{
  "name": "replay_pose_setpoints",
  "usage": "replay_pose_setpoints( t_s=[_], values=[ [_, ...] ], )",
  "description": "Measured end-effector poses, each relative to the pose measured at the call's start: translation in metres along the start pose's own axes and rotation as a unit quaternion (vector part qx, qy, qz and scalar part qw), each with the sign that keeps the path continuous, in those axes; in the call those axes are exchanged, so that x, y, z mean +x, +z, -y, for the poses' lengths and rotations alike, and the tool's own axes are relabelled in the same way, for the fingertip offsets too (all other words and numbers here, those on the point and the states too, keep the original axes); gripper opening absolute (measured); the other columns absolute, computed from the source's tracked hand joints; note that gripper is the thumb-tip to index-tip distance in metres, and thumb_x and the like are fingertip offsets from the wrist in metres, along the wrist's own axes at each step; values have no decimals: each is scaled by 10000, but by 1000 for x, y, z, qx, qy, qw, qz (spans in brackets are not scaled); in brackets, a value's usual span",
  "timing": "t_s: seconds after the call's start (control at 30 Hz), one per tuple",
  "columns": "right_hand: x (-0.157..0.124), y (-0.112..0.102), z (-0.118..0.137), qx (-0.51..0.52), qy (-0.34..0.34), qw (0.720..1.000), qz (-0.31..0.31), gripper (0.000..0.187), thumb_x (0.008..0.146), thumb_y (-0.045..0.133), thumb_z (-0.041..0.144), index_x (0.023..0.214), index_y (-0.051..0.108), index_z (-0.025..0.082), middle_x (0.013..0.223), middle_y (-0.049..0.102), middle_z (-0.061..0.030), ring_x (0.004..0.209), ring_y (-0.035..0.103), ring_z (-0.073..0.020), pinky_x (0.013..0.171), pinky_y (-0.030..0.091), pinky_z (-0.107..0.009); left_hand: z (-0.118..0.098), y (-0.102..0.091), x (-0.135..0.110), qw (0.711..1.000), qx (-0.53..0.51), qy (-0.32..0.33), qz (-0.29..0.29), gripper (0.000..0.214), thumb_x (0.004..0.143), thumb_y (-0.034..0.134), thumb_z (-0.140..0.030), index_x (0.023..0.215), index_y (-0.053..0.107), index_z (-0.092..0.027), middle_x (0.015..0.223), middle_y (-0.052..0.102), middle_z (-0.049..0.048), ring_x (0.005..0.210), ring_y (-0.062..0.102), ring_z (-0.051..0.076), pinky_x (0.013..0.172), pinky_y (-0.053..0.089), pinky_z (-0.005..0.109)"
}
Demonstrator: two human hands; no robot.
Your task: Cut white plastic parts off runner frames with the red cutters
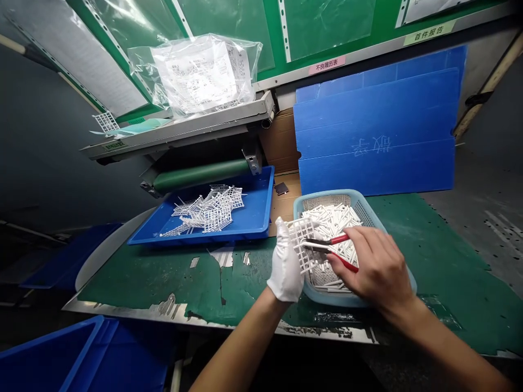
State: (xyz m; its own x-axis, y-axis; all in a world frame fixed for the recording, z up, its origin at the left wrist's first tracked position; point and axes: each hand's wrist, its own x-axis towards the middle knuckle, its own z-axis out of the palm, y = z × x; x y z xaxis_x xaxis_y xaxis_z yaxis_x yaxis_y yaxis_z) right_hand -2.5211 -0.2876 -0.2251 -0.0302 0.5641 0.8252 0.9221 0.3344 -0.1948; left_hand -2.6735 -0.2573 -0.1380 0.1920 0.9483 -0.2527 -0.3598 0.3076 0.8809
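Observation:
My left hand point(286, 267), in a white fabric glove, grips a white plastic lattice piece point(303, 237) above a light-blue plastic basket point(322, 198). My bare right hand point(378, 267) holds red-handled side cutters point(333, 247), their metal jaws resting at the lattice's edge. The basket is heaped with short white plastic sticks point(333, 223), and both hands partly hide it. Another pile of white lattice pieces point(212, 212) lies in a shallow blue tray point(261, 201) to the left of my left hand.
Both containers stand on a worn green bench mat point(163, 277) with peeling patches. Behind them are a blue corrugated board point(376, 130), a green conveyor roller point(200, 175) and a clear plastic bag point(200, 73) on a metal shelf. Blue bins point(53, 359) sit below the bench.

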Motion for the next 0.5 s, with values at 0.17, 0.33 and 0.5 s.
replay_pose_setpoints(
  t_s=[0.17, 0.33, 0.5],
  values=[
    [32, -13, -51, 7, -244, 970, -15, 725, 884, 589, 667, 1183, 599, 7, 1109, 612, -240, 1072, 568, -377, 925, 481, -512, -5, -8, -11, 972, 128, -170, 95, 720, 905, 337, -755, 985, 700, -140, 738, 680, 112, 555, 654, 209, 529, 565, 340],
    [61, -25, -70, 15, -385, 923, 10, 758, 869, 550, 740, 1122, 626, 30, 1088, 612, -226, 1043, 565, -361, 899, 491, -504, 3, -10, -11, 931, 157, -279, 175, 713, 912, 299, -756, 950, 679, -154, 756, 648, 96, 543, 635, 193, 503, 543, 326],
    [57, -27, -67, 22, -336, 939, 69, 659, 892, 541, 711, 1008, 636, 70, 964, 627, -165, 873, 573, -282, 787, 490, -431, 4, -13, -4, 931, 130, -280, 193, 727, 922, 264, -748, 1017, 656, -143, 768, 645, 102, 563, 627, 195, 534, 536, 338]
  ],
)
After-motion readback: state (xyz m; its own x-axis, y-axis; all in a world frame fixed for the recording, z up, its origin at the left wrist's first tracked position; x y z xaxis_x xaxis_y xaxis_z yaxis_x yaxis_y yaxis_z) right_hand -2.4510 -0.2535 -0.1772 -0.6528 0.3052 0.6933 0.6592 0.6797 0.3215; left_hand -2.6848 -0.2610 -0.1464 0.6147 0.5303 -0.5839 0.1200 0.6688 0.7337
